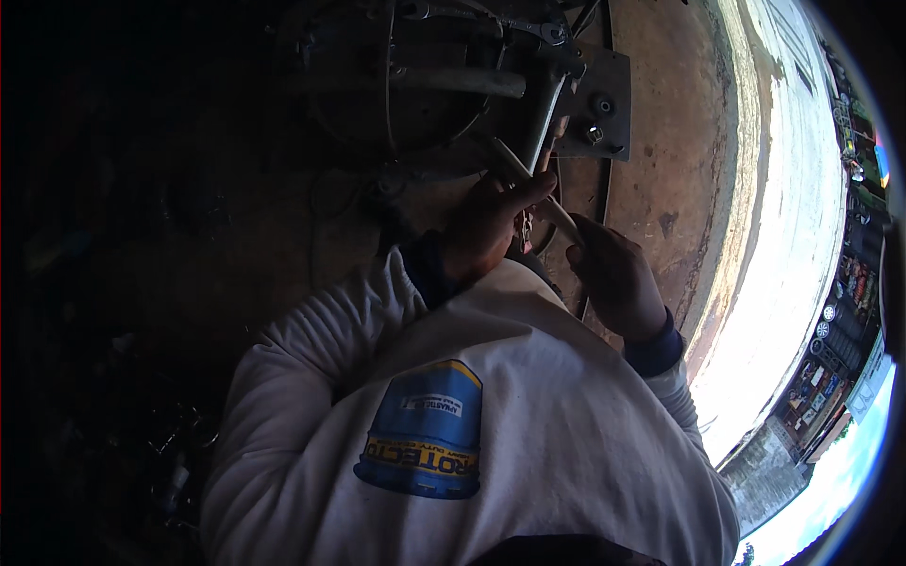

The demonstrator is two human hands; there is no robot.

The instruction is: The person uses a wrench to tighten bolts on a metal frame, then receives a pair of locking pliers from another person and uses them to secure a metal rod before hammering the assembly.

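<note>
In front of my shirt, both hands are closed on a pale, flat bar that slants from upper left to lower right. My left hand wraps around its middle with the thumb laid on top. At its lower right end sits my right hand, fingers curled in shadow. A shiny metal rod rises just above my left hand; whether they touch I cannot tell. Beside the rod is a copper-toned piece. Something small and pinkish shows between the hands, too dim to name.
Beyond my hands, a dark metal work stand holds a pipe, a wrench and a curved wire hoop. A nut lies on its metal plate. Brown ground stretches right toward sunlit pavement. Deep shadow hides the left side.
</note>
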